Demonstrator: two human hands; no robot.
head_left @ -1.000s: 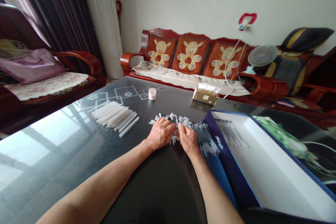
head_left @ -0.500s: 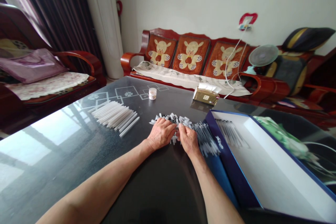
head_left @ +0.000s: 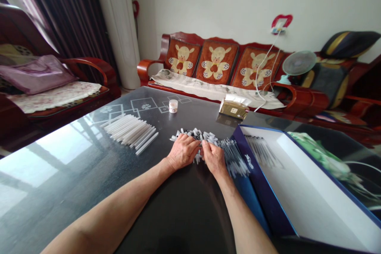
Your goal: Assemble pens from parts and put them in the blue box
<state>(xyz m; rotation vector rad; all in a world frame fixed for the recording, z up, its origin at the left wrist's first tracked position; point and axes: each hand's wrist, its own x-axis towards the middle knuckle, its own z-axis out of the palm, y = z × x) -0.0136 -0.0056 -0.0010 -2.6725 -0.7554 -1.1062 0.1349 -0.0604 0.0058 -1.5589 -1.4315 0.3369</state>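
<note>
Over a pile of small white and dark plastic pieces (head_left: 205, 135), my left hand (head_left: 183, 151) and my right hand (head_left: 213, 158) meet with their fingertips close together. The left fingers are bent and closed; the right thumb and forefinger pinch together. Whatever they grip is hidden by the fingers. To the right of my right hand lies a bundle of thin dark rods with whitish ends (head_left: 235, 156), resembling pen refills. Further left, a row of white plastic tubes (head_left: 131, 130), like pen barrels, rests on the dark glossy table (head_left: 89, 166).
A blue box with a white inside (head_left: 300, 190) stands at the right, with more thin rods (head_left: 263, 149) in it. Green-and-white plastic packaging (head_left: 318, 152) lies beyond it. Toward the back are a small white cup (head_left: 173, 106) and a gold tissue pack (head_left: 233, 109).
</note>
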